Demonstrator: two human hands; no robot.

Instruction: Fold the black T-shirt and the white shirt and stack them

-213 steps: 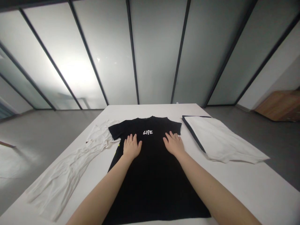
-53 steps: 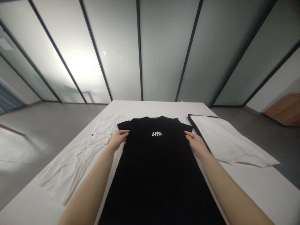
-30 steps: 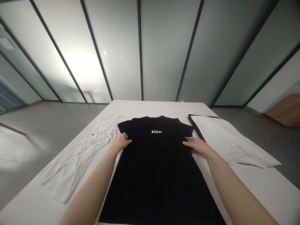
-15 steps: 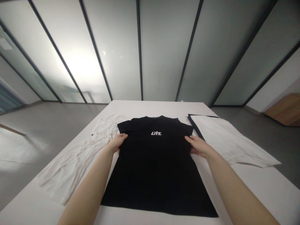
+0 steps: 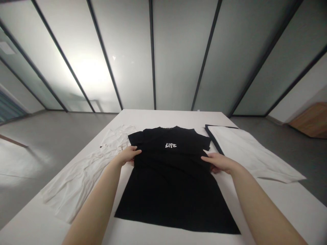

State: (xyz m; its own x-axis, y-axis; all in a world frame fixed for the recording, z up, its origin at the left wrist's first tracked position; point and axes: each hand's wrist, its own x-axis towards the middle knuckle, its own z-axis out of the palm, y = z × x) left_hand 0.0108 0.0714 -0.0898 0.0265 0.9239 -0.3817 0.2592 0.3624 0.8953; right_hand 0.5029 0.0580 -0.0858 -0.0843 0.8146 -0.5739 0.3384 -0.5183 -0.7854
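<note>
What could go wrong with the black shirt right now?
Each hand, left hand and right hand, pinches one side of the black T-shirt; an uneven pull might wrinkle it or skew it. The crumpled white garment lies right beside the left hand and might get snagged and dragged along.

Soft daylight glows through frosted glass panels (image 5: 89,71) at far left, flaring brightest there; wide-angle distortion bends the frame's edges, focus sharp throughout.

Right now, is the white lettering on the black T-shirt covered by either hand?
No: the lettering shows clearly between the left hand and right hand.
</note>
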